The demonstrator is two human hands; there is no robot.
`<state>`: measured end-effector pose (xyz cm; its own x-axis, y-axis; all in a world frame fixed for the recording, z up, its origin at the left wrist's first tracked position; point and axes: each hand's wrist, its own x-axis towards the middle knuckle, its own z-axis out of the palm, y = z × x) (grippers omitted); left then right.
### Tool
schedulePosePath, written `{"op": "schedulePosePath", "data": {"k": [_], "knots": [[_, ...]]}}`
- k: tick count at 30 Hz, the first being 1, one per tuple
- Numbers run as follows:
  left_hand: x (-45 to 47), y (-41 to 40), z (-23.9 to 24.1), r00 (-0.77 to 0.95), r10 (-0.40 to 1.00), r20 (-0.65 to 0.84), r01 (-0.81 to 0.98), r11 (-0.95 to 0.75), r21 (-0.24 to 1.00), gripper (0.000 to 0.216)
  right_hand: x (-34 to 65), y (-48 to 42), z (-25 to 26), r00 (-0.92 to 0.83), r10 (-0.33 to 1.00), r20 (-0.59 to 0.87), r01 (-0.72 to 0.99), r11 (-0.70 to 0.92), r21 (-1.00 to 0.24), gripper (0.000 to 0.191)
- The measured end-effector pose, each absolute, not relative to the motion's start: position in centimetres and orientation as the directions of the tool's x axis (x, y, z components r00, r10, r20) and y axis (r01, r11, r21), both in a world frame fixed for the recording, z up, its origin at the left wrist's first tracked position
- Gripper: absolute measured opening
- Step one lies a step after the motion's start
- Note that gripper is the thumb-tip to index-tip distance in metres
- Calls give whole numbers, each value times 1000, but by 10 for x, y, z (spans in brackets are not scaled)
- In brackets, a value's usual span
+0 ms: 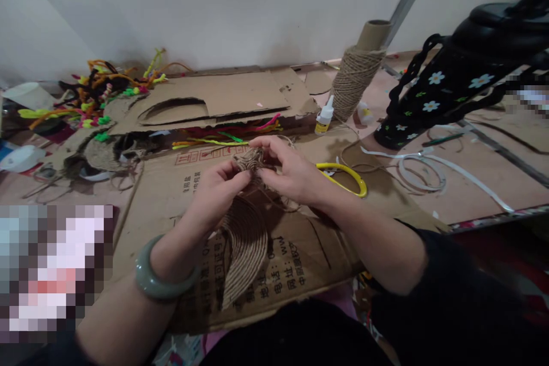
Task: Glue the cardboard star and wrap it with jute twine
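Both hands meet over a flattened cardboard box (171, 194). My left hand (217, 186), a grey-green bangle on its wrist, pinches the top of a curved piece wrapped in jute twine (244, 240). My right hand (285, 168) grips the same top part from the right, fingers closed on the twine bundle. The wrapped piece hangs down toward me, ending in a point near the box's front edge.
A twine spool (355, 77) stands at the back, with a small glue bottle (325, 117) beside it. Yellow-handled scissors (345, 174) lie right of my right hand. Coloured pipe cleaners (98, 91) are heaped at back left. Cut cardboard sheets (223, 97) lie behind. A black flowered bag (446, 86) stands at right.
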<state>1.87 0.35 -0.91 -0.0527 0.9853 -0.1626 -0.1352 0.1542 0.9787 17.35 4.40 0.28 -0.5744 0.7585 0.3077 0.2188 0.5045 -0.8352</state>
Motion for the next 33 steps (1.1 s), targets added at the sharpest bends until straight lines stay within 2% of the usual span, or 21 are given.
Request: {"op": "schedulePosePath", "data": {"k": [4, 13, 18, 23, 27, 33], "knots": [[18, 3, -9, -55, 986, -154, -126, 147, 981, 8, 174, 44, 2, -576, 753, 318, 201, 507, -838, 43], [20, 2, -13, -54, 988, -141, -79, 137, 987, 11, 167, 44, -5, -512, 801, 310, 315, 511, -800, 37], [18, 4, -8, -57, 987, -148, -137, 139, 981, 11, 172, 48, -4, -527, 804, 275, 169, 416, -893, 46], [18, 3, -1, -93, 980, -178, -190, 158, 969, 12, 179, 53, 3, -507, 842, 182, 187, 314, -931, 24], [18, 3, -2, -105, 983, -153, -167, 134, 977, 14, 177, 54, 2, -569, 806, 162, 241, 351, -905, 17], [18, 6, -9, -73, 987, -141, -143, 129, 981, 14, 171, 50, 0, -548, 811, 204, 300, 419, -857, 13]]}}
